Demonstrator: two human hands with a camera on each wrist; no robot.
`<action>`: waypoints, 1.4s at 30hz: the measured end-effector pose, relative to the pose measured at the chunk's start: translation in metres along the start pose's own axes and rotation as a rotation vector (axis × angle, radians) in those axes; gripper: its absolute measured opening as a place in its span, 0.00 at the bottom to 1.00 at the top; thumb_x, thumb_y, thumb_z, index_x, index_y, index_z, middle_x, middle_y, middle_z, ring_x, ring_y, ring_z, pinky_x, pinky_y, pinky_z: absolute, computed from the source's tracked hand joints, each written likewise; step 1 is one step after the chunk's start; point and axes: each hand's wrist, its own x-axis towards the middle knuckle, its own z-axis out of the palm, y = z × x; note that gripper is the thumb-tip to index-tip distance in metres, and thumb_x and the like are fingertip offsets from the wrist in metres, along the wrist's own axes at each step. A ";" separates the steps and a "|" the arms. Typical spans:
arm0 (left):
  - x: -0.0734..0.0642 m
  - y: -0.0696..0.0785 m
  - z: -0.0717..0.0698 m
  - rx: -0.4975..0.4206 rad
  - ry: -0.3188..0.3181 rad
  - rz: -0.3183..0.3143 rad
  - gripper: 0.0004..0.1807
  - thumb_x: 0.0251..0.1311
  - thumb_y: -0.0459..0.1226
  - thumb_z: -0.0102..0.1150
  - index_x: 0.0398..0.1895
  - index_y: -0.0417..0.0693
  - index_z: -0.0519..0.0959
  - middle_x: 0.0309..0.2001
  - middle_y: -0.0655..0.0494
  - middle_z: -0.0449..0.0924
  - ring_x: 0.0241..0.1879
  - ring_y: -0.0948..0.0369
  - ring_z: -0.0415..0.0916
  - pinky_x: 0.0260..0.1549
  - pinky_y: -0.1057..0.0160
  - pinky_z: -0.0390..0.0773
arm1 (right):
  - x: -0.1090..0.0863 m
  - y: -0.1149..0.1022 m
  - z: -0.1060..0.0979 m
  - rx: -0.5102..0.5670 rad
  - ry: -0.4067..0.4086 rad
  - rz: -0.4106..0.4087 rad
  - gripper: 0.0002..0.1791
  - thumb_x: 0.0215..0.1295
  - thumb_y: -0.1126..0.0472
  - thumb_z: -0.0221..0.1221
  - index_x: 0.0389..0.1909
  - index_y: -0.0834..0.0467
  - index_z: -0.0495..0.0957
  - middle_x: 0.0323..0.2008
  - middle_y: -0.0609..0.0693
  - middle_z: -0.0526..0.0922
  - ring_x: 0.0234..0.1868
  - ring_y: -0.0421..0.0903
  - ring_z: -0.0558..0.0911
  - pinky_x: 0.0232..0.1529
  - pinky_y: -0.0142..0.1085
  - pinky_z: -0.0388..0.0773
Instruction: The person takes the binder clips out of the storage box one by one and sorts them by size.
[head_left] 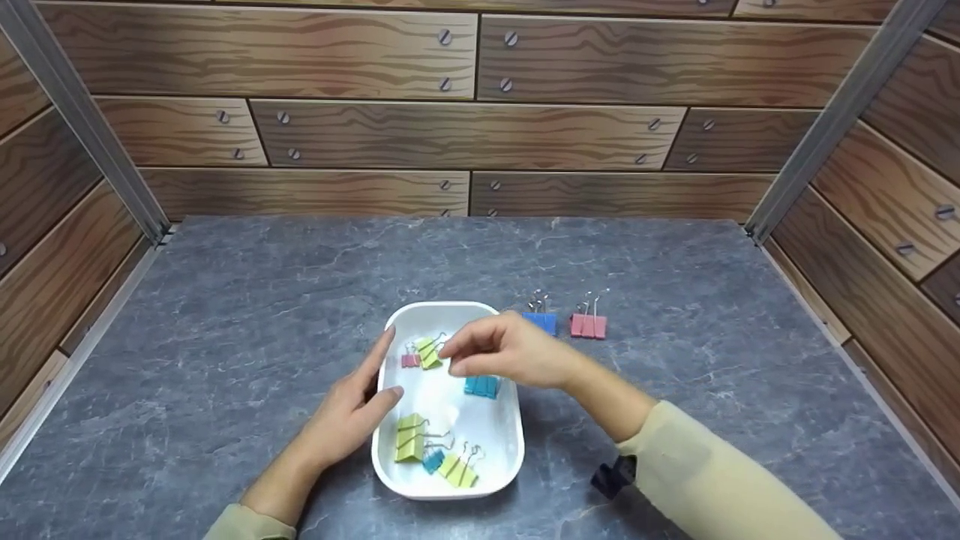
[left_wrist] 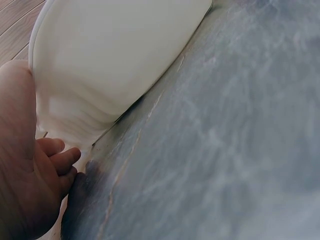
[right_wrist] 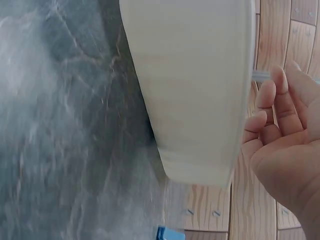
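Touching the white tray (head_left: 491,431) on the worktop (head_left: 247,337), the left hand (head_left: 341,416) holds thumb and forefinger apart; the right hand (head_left: 517,352) hovers, fingers slightly parted, beside a yellow-green clip (head_left: 427,355) lying inside.

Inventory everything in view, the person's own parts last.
Tabletop: 1, marbled grey, middle and foreground
Tray: 1, white, on tabletop
Yellow-green clips: 3, yellow-green, in tray, one far, two near
Teal clips: 2, teal, in tray, one right, one near
Small pink clip: 1, pink, in tray, far left
Blue clip: 1, blue, right of tray
Large pink clip: 1, pink, beside blue clip
Black object: 1, black, foreground right, unidentified
Wall panels: several, brown wood-patterned, back and sides
Metal posts: 2, grey, back corners
Sleeves: 2, pale, forearms
Left hand: 1, bare, at tray's left rim
Right hand: 1, bare, over tray
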 end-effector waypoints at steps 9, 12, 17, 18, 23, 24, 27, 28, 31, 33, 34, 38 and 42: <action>-0.001 0.001 0.000 0.006 0.017 0.024 0.43 0.74 0.40 0.58 0.88 0.64 0.51 0.77 0.43 0.67 0.73 0.50 0.69 0.70 0.43 0.68 | 0.008 0.005 0.020 -0.002 -0.142 0.021 0.14 0.69 0.68 0.69 0.53 0.68 0.87 0.42 0.52 0.90 0.44 0.40 0.86 0.50 0.36 0.84; -0.001 0.001 0.001 0.014 0.022 0.037 0.43 0.74 0.41 0.57 0.88 0.63 0.52 0.76 0.42 0.68 0.72 0.49 0.70 0.69 0.41 0.69 | 0.009 0.007 0.024 -0.034 -0.172 0.010 0.15 0.69 0.67 0.69 0.53 0.68 0.86 0.42 0.53 0.91 0.43 0.38 0.86 0.50 0.36 0.84; -0.001 0.000 0.001 0.028 0.026 0.042 0.43 0.74 0.41 0.57 0.88 0.64 0.52 0.74 0.44 0.71 0.68 0.53 0.74 0.65 0.42 0.74 | 0.010 0.008 0.028 -0.105 -0.190 0.008 0.14 0.69 0.64 0.70 0.53 0.64 0.88 0.41 0.48 0.91 0.42 0.36 0.86 0.45 0.35 0.82; -0.001 0.000 0.001 0.029 0.027 0.042 0.43 0.74 0.41 0.57 0.88 0.65 0.52 0.74 0.44 0.72 0.68 0.53 0.74 0.65 0.42 0.74 | 0.010 0.008 0.029 -0.120 -0.192 0.008 0.14 0.69 0.63 0.70 0.52 0.64 0.88 0.41 0.47 0.91 0.42 0.35 0.86 0.43 0.34 0.80; -0.001 -0.001 0.000 0.034 0.030 0.042 0.43 0.74 0.41 0.58 0.88 0.65 0.52 0.76 0.44 0.70 0.70 0.52 0.72 0.66 0.41 0.73 | 0.010 0.008 0.032 -0.170 -0.193 0.002 0.12 0.69 0.63 0.71 0.50 0.61 0.90 0.39 0.47 0.91 0.39 0.33 0.84 0.37 0.28 0.76; -0.001 -0.001 0.000 0.034 0.031 0.042 0.43 0.74 0.41 0.58 0.88 0.65 0.52 0.76 0.43 0.70 0.71 0.51 0.72 0.67 0.41 0.72 | 0.009 0.008 0.033 -0.183 -0.192 -0.001 0.11 0.68 0.63 0.71 0.50 0.61 0.90 0.39 0.47 0.91 0.38 0.33 0.83 0.36 0.28 0.75; -0.002 -0.001 0.000 0.037 0.035 0.043 0.43 0.74 0.41 0.58 0.88 0.65 0.52 0.76 0.43 0.69 0.72 0.51 0.70 0.68 0.41 0.71 | 0.009 0.007 0.036 -0.232 -0.194 -0.010 0.10 0.68 0.63 0.72 0.49 0.59 0.91 0.37 0.43 0.90 0.37 0.31 0.81 0.36 0.27 0.75; -0.001 -0.001 0.000 0.038 0.036 0.044 0.43 0.74 0.41 0.58 0.88 0.65 0.52 0.76 0.43 0.69 0.72 0.51 0.70 0.69 0.41 0.70 | 0.009 0.007 0.037 -0.250 -0.196 -0.014 0.10 0.68 0.63 0.72 0.48 0.58 0.91 0.37 0.42 0.90 0.36 0.31 0.81 0.35 0.27 0.75; -0.001 -0.001 0.000 0.042 0.038 0.044 0.43 0.74 0.41 0.58 0.87 0.66 0.52 0.77 0.44 0.67 0.73 0.50 0.68 0.69 0.41 0.69 | 0.009 0.007 0.039 -0.301 -0.201 -0.017 0.10 0.67 0.62 0.73 0.48 0.56 0.91 0.36 0.38 0.89 0.35 0.30 0.80 0.35 0.27 0.76; -0.002 -0.001 0.000 0.040 0.039 0.043 0.43 0.74 0.41 0.58 0.87 0.66 0.52 0.77 0.44 0.67 0.73 0.49 0.68 0.70 0.42 0.68 | 0.009 0.008 0.040 -0.326 -0.205 -0.020 0.10 0.66 0.62 0.73 0.47 0.56 0.92 0.36 0.38 0.89 0.35 0.29 0.80 0.36 0.27 0.77; -0.001 -0.001 0.000 0.039 0.040 0.042 0.43 0.74 0.41 0.58 0.87 0.67 0.52 0.77 0.44 0.67 0.73 0.49 0.68 0.70 0.42 0.68 | 0.009 0.008 0.040 -0.334 -0.206 -0.019 0.10 0.66 0.62 0.73 0.47 0.55 0.92 0.36 0.38 0.89 0.35 0.29 0.81 0.36 0.27 0.77; -0.001 -0.002 0.000 0.029 0.039 0.044 0.43 0.73 0.41 0.58 0.87 0.67 0.52 0.77 0.44 0.68 0.72 0.51 0.69 0.69 0.42 0.70 | 0.009 0.008 0.042 -0.363 -0.215 -0.018 0.10 0.66 0.61 0.73 0.47 0.54 0.92 0.35 0.38 0.89 0.36 0.29 0.81 0.38 0.27 0.78; -0.001 -0.002 -0.001 0.020 0.026 0.039 0.43 0.74 0.40 0.58 0.87 0.67 0.52 0.77 0.45 0.68 0.72 0.53 0.70 0.68 0.44 0.71 | 0.008 0.007 0.043 -0.385 -0.222 -0.008 0.10 0.65 0.62 0.73 0.47 0.54 0.92 0.34 0.35 0.88 0.36 0.28 0.81 0.39 0.27 0.78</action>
